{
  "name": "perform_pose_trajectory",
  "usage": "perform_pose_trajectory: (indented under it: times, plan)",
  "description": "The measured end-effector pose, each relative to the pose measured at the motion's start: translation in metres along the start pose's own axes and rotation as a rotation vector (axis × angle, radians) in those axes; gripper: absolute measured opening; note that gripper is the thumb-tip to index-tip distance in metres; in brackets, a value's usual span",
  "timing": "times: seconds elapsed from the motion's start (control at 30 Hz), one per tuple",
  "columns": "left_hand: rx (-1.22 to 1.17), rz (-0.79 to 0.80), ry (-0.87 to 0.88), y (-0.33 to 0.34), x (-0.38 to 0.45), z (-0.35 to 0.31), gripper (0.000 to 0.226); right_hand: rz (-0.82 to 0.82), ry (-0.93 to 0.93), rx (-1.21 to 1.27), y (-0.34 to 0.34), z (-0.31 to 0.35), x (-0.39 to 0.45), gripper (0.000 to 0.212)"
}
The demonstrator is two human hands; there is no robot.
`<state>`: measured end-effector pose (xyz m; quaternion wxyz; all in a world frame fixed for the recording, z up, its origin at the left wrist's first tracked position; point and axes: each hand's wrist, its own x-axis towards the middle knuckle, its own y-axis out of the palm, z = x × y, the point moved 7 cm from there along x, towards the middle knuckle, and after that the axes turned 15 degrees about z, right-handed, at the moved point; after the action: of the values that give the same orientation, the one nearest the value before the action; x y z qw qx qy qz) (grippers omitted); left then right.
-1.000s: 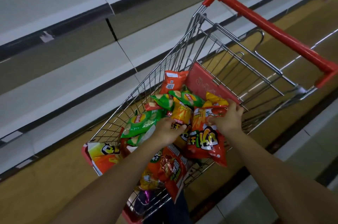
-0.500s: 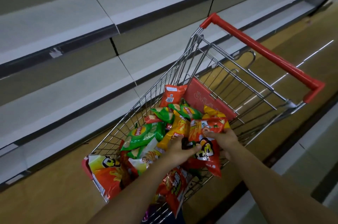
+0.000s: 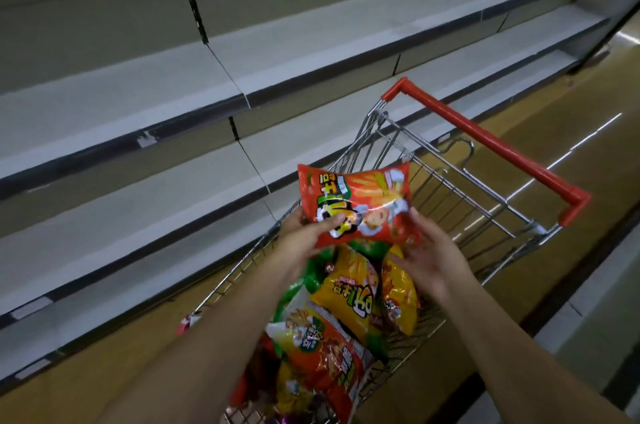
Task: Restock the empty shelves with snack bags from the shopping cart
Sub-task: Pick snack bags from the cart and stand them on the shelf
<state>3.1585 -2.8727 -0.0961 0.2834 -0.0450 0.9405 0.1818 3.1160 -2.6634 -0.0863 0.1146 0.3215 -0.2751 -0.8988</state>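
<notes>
My left hand (image 3: 304, 233) grips the red snack bag (image 3: 356, 205) above the cart (image 3: 450, 181), long axis left-right; my right hand (image 3: 429, 257) touches its right corner, fingers relaxed.

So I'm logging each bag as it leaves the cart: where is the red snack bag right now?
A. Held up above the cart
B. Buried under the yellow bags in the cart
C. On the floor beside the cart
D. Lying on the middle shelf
A: the red snack bag is lifted clear above the shopping cart, gripped by the left hand, with the right hand at its lower right edge.
</notes>
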Motion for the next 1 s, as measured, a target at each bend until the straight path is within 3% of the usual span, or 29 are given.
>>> perform_pose_trajectory:
  times: [0.1, 0.23, 0.3, 0.37, 0.5, 0.57, 0.63, 0.7, 0.77, 0.93, 1.0]
  plan:
    - [0.331, 0.001, 0.077, -0.021, -0.013, -0.061, 0.058, -0.071, -0.133, -0.247, 0.011, 0.050, -0.016, 0.090]
    - [0.702, 0.245, 0.090, 0.007, -0.035, -0.131, 0.053, 0.267, -0.120, -0.736, 0.093, 0.089, -0.029, 0.076]
    - [0.858, 0.323, 0.102, 0.028, -0.050, -0.160, 0.049, 0.384, -0.039, -0.821, 0.121, 0.100, -0.029, 0.074]
    - [0.913, 0.304, 0.163, 0.043, -0.062, -0.186, 0.061, 0.425, -0.014, -0.780, 0.135, 0.114, -0.027, 0.059]
    - [0.781, -0.103, 0.372, 0.052, -0.075, -0.234, 0.116, 0.437, -0.134, -0.617, 0.151, 0.166, -0.017, 0.033]
    - [0.644, -0.145, 0.373, 0.066, -0.073, -0.243, 0.123, 0.448, -0.196, -0.561, 0.159, 0.201, -0.012, 0.031]
    - [0.571, -0.023, 0.314, 0.093, -0.065, -0.247, 0.117, 0.474, -0.224, -0.520, 0.167, 0.236, -0.006, 0.045]
    - [0.492, 0.069, 0.328, 0.122, -0.060, -0.254, 0.089, 0.518, -0.237, -0.505, 0.179, 0.271, -0.003, 0.054]
    - [0.424, 0.060, 0.390, 0.143, -0.062, -0.263, 0.059, 0.566, -0.229, -0.535, 0.188, 0.296, -0.005, 0.059]
    - [0.365, -0.048, 0.468, 0.155, -0.074, -0.283, 0.047, 0.709, -0.181, -0.644, 0.207, 0.327, -0.010, 0.046]
    - [0.372, -0.071, 0.492, 0.153, -0.081, -0.288, 0.054, 0.748, -0.186, -0.647, 0.216, 0.333, -0.010, 0.044]
